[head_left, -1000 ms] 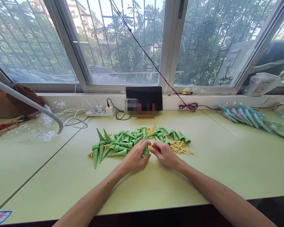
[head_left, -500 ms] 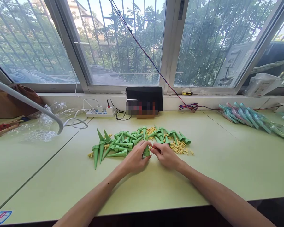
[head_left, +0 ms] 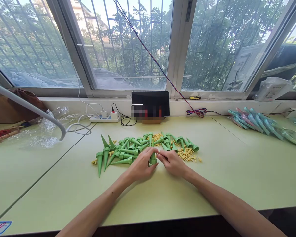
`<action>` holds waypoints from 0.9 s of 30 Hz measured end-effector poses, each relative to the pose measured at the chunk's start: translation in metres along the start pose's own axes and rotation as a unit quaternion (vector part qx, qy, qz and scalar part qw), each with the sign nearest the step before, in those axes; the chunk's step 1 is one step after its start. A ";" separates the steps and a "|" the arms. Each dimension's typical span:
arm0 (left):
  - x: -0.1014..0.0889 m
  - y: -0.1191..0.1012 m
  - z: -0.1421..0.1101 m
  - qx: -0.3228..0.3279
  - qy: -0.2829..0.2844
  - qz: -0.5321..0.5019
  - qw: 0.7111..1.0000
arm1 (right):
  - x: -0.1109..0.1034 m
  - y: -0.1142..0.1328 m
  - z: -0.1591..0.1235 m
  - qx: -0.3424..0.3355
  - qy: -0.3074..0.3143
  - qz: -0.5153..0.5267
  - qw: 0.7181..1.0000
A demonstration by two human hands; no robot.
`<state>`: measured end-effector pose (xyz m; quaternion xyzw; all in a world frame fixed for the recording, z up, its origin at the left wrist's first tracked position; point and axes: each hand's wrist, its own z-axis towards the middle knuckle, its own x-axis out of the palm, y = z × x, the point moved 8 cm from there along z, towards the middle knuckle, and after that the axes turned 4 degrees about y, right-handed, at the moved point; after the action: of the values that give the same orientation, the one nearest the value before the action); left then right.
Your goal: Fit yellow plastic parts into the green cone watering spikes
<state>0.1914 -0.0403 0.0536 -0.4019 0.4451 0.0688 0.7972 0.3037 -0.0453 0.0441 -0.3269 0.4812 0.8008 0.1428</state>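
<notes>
My left hand (head_left: pixel 141 165) is closed round a green plastic watering spike (head_left: pixel 152 160), its cap end toward me and its point away. Against the spike's right side, my right hand (head_left: pixel 172 162) pinches a small yellow plastic fitting, almost wholly hidden by the fingertips. Both hands are close together over the front of the pile. Around them lie several more green spikes (head_left: pixel 126 160), some with yellow pieces under or beside them. Loose yellow fittings (head_left: pixel 186 154) are heaped just beyond my right hand.
A dark tablet (head_left: pixel 150 102) leans by the window behind the pile. To the left are a white power strip (head_left: pixel 105 118) with cables and a white curved tube (head_left: pixel 32 107). Packaged items in teal bags (head_left: pixel 254 121) lie at the right on the pale green table (head_left: pixel 236 174).
Both hands stay nearly in place at the spike. The yellow fitting, visible between the fingers a second ago, is now mostly covered by my right fingertips, close against the spike's side.
</notes>
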 end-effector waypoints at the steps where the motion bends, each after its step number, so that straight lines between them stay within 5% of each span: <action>1: 0.000 0.000 0.000 0.000 0.000 0.000 1.000 | 0.000 0.000 0.000 0.000 0.000 0.000 1.000; 27: -0.004 -0.006 0.000 0.018 -0.011 0.009 1.000 | -0.001 -0.001 0.000 0.012 -0.004 0.015 1.000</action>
<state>0.1923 -0.0431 0.0603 -0.3825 0.4409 0.0724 0.8087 0.3046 -0.0447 0.0441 -0.3148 0.4949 0.7984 0.1361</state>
